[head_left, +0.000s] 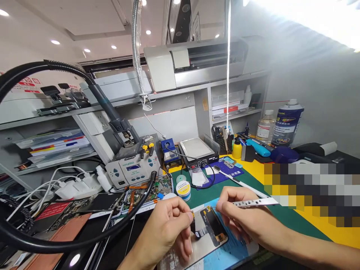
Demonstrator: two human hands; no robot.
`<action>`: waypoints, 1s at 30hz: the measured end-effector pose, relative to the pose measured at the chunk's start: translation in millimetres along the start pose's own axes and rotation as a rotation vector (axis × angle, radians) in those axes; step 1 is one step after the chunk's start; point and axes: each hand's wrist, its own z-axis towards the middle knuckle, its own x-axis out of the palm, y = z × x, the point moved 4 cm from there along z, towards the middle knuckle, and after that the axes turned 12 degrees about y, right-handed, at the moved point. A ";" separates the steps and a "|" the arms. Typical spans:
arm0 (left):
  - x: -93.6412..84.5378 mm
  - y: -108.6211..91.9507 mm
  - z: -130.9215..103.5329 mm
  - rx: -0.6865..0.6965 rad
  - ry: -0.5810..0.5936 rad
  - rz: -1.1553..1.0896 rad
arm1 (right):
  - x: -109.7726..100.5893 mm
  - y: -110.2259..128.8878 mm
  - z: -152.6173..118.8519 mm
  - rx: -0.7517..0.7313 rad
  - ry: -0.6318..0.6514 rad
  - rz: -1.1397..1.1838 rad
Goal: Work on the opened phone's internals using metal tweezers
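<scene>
Head view: phone assembly (209,228) is pinched at its upper left edge by the left hand (165,228), fingers clamped on it. Silver tweezers (254,203) are clamped in the right hand (244,217), tips meeting the assembly's top edge. Solder tin (183,188) sits just beyond the fingers on the tabletop (281,217).

Both hands curled: L grip (165,225) pinched, R grip (242,215) pinched.
</scene>
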 end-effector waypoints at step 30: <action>-26.0 7.1 -63.9 -0.115 -0.486 0.563 | -16.5 -5.7 0.9 -0.130 0.050 -0.089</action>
